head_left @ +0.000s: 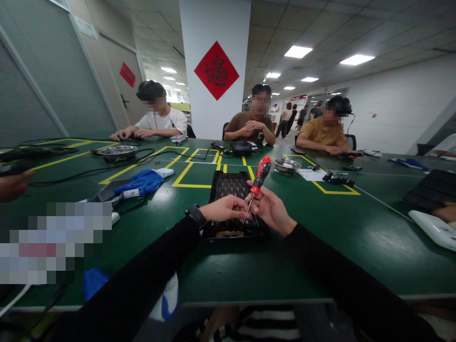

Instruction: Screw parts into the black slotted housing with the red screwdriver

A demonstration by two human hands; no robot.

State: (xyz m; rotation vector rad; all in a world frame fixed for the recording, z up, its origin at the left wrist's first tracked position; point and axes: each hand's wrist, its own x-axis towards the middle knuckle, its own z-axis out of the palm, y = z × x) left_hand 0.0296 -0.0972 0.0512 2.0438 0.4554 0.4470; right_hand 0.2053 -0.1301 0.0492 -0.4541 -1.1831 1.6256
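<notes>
My right hand (272,209) is closed around a screwdriver (263,173) with a red and black handle, held tilted with its handle up and its shaft pointing down. By the lower end of the shaft, the fingers of my left hand (228,208) are pinched together; what lies between them is too small to make out. Both hands are above a black rectangular case (213,190) on the table. Rows of small light pieces show inside it, and a brownish strip (230,234) lies at its near end. My hands hide part of the case.
The green table (320,266) has yellow tape outlines. Blue-and-white gloves (146,180) and cables lie left. Beyond the case stand a round black object (241,148) and a metal bowl (287,165), with small black parts (338,178) farther right. Several people sit around the table.
</notes>
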